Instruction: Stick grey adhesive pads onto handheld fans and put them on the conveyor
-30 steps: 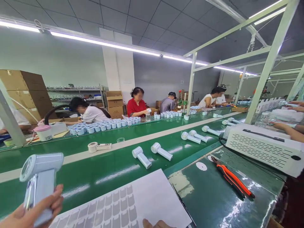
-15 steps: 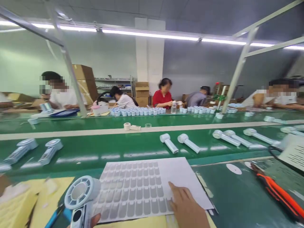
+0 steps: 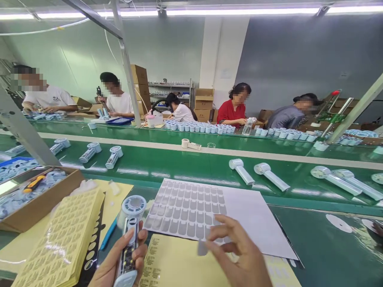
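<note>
My left hand [image 3: 112, 259] is wrapped around the handle of a pale blue handheld fan [image 3: 133, 205], its round head upright. The handle's front is open, showing the circuit board inside. Between the thumb and fingertips of my right hand [image 3: 242, 251] is a small grey sticker [image 3: 202, 248], held above a yellow label sheet [image 3: 179, 259]. Behind it lies a white sheet of grey stickers [image 3: 191, 199] in rows, with a bare strip along its right part.
At left are a stack of yellow label sheets [image 3: 60, 227], a blue-handled tool [image 3: 108, 234] and a cardboard box [image 3: 38, 211] of blue parts. Fans [image 3: 271, 175] lie along the green conveyor [image 3: 179, 165]. Co-workers [image 3: 235, 105] sit beyond it. A metal post [image 3: 26, 131] rises at left.
My right hand has lifted off the sticker sheet with a grey sticker pinched in it. More of my left hand and the fan shows. The view has turned left.
</note>
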The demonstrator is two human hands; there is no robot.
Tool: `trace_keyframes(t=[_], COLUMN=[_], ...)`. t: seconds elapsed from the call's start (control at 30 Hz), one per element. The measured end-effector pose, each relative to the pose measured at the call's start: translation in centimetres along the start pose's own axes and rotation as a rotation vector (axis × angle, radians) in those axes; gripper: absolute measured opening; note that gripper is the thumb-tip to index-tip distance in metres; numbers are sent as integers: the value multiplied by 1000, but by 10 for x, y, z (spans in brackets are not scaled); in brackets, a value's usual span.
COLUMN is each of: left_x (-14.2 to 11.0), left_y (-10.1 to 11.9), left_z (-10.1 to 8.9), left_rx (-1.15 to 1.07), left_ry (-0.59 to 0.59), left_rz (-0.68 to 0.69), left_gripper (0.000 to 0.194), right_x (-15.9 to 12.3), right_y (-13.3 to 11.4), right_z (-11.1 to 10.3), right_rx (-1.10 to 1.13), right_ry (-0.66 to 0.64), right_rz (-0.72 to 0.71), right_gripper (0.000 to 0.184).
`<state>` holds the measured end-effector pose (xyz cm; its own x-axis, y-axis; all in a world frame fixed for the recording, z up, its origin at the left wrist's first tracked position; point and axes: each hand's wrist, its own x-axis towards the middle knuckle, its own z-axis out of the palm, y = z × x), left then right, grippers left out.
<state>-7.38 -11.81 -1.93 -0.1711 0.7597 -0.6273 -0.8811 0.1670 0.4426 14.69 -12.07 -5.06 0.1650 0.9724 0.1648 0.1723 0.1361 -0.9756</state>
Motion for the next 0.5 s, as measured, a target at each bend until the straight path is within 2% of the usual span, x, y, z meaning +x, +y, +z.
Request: trace_keyframes(t=[0.1,0.2,0.37,0.5], left_x=[-6,-11,-12,-7], left_y=[-14,-22,-23,-21], left_z=[19,29,30,30], left_rx=[-14,0,122,98], left_ry=[46,61,70,60], left_rz=[-2,67,203,174], left_gripper=[19,18,22,18], right_x=[-3,-5,-3,-1], right_y=[-22,-32,-38,-41], right_z=[41,69,82,83], right_rx=[335,470,446,440], right_ry=[-248,-360,-379,-379], right_rz=[159,213,241,244], right_gripper=[46,42,38,36])
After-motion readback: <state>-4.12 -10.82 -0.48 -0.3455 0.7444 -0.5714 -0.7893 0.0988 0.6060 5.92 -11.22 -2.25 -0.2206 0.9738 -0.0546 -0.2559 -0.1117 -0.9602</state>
